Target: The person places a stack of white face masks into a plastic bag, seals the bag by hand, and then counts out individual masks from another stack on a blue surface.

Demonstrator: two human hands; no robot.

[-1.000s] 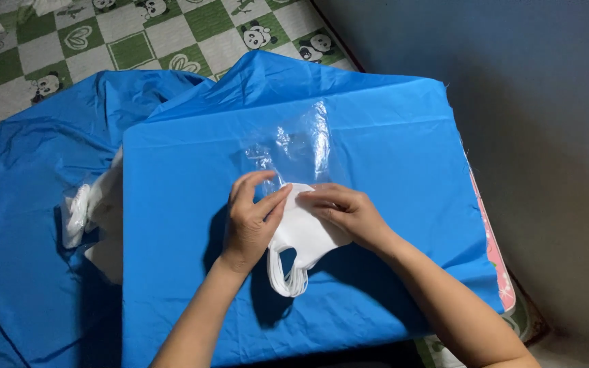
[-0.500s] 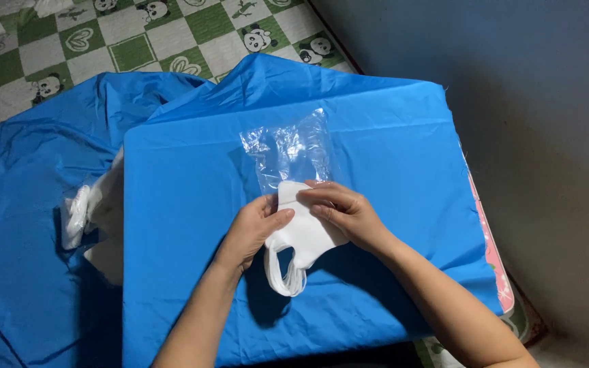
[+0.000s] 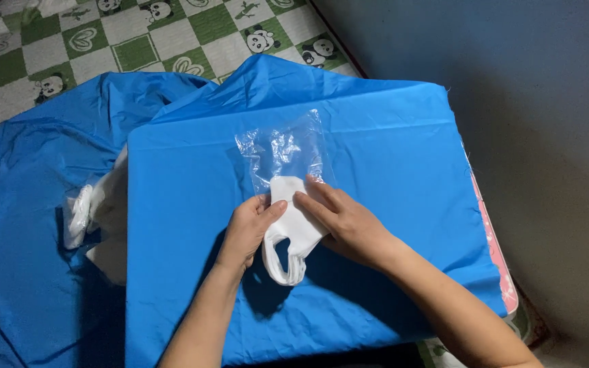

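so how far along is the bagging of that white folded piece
Partway. Done: the white folded piece lies flat on the blue cloth, its top edge at the mouth of the clear plastic bag. In hand: the left hand holds its left edge and the right hand presses on top. Left: most of the piece, including its loops, is outside the bag. More white pieces lie at the left.

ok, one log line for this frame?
left hand: on white folded item | right hand: pressing it | clear plastic bag: flat beyond | surface: blue cloth
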